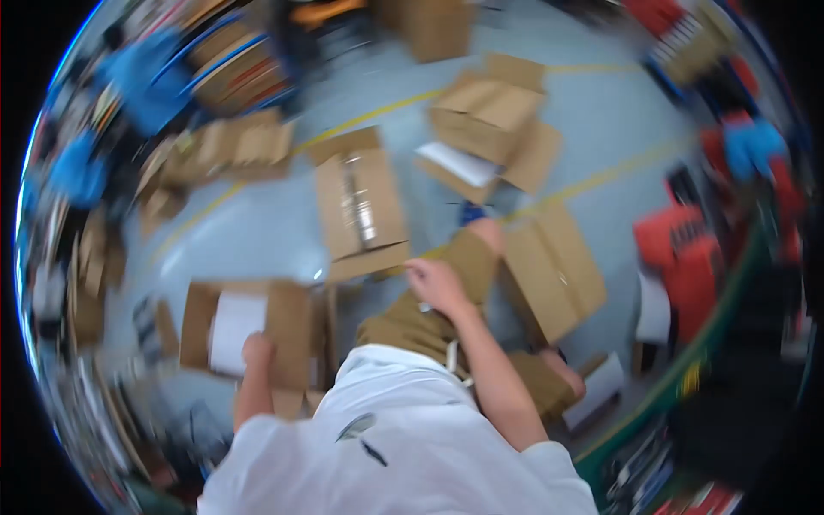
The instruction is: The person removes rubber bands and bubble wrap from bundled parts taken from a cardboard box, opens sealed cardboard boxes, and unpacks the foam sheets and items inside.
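My left hand (257, 349) is blurred and looks closed. It overlaps the edge of a white sheet (230, 330) inside an open cardboard box (290, 330). Whether the fingers grip that sheet I cannot make out. Over my thigh in brown shorts (463, 268) hangs my right hand (435, 285), with its fingers loosely bent and partly apart. No object shows in it. Just beyond the right hand lies a cardboard box with shiny tape (354, 202).
Open boxes (489, 107) with a white sheet (463, 163) lie ahead. A flattened carton (554, 270) is beside my leg. Yellow lines (373, 113) cross the grey floor. Red bags (682, 257) and a green edge (639, 412) are on the right; loaded blue racks (227, 64) stand far left.
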